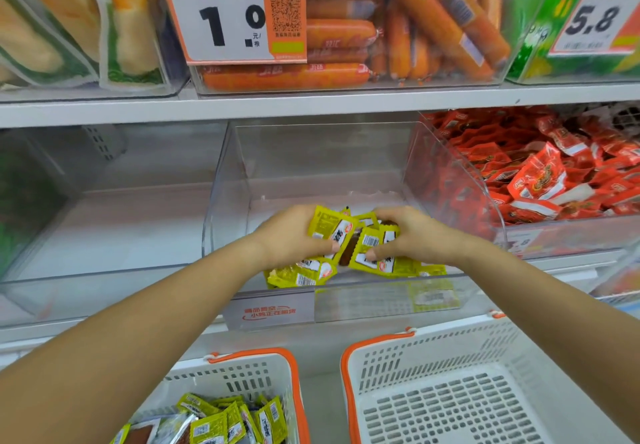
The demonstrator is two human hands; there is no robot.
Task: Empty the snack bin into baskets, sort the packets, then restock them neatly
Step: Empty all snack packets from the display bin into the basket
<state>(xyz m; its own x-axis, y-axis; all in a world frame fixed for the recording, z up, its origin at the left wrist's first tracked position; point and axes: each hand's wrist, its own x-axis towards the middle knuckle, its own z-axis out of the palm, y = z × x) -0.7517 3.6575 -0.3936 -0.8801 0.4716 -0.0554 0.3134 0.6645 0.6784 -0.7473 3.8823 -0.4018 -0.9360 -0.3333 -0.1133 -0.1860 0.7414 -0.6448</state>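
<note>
Both of your hands reach into the clear snack bin (pixel 221 180) on the middle shelf: your left hand (pixel 291 236) and your right hand (pixel 412 236) each clutch a bunch of yellow packets (pixel 332 229), fingers curled around them, just above more packets lying on the bin's floor. Below the bin, the left basket (pixel 242 371) holds yellow packets; the right basket (pixel 443 350) sits beside it.

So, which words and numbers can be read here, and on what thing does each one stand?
"双汇鸡肉肠58g" and "1.0 元/根": orange price tag on the sausage bin.
"5,8": price tag at upper right.
Red print on the shelf-edge sign: blurred.
Print on the yellow packets in both hands: too small.
</note>
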